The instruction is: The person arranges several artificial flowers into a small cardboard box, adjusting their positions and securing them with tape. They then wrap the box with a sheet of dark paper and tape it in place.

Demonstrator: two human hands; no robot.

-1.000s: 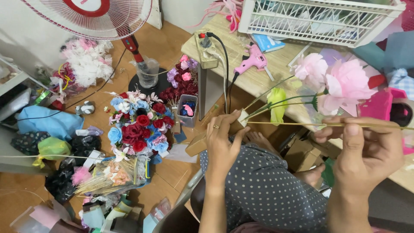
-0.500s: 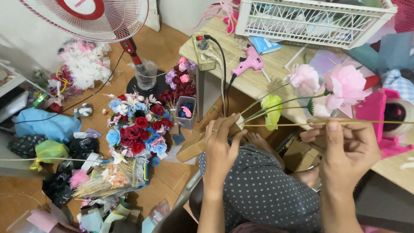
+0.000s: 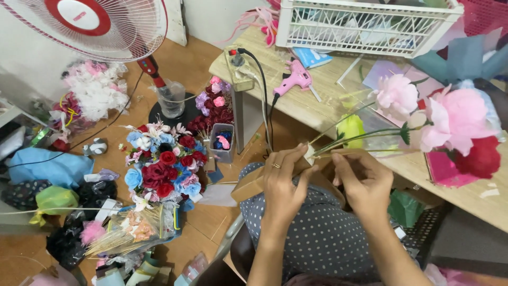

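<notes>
My left hand (image 3: 284,182) and my right hand (image 3: 362,179) meet over my lap, both pinching the lower ends of thin green flower stems (image 3: 360,136). The stems run up to the right to a bunch of artificial flowers: a pale pink bloom (image 3: 397,96), a larger pink one (image 3: 455,119), a red one (image 3: 479,158) and a yellow-green bud (image 3: 351,128). A strip of brown paper or card (image 3: 254,182) lies under my left hand. My dotted skirt (image 3: 312,233) is beneath both hands.
A low wooden table (image 3: 317,106) holds a pink glue gun (image 3: 294,79), a power strip (image 3: 238,66) and a white plastic basket (image 3: 365,24). On the floor stand a red-and-blue bouquet (image 3: 161,164), a fan (image 3: 100,24), a bundle of sticks (image 3: 121,235) and bags.
My right hand slid left along the stems until it came close beside my left hand. The flower bunch stays out to the right.
</notes>
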